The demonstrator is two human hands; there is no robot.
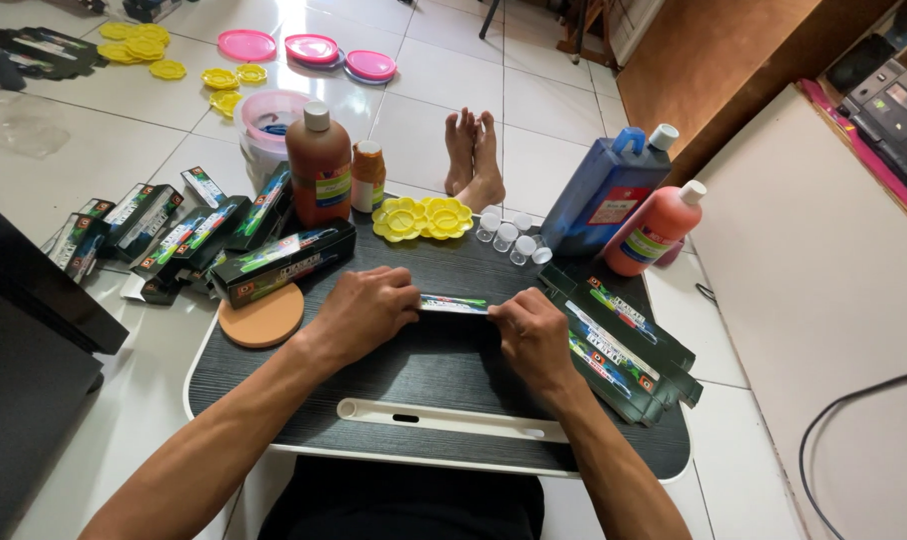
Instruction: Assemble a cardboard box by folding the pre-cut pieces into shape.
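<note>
While the person sits on the white tiled floor, a low black desk stands over the lap. On the right of the desk lies a stack of flat dark cartons; folded boxes of the same kind lie in a heap to the left. Behind stand a blue bottle, an orange-red bottle and a brown bottle. Yellow flower-shaped palettes and small clear jars are near the far edge. In the middle, the left hand and the right hand hold one narrow box between them, each grip closed on one end of it, low over the desk.
</note>
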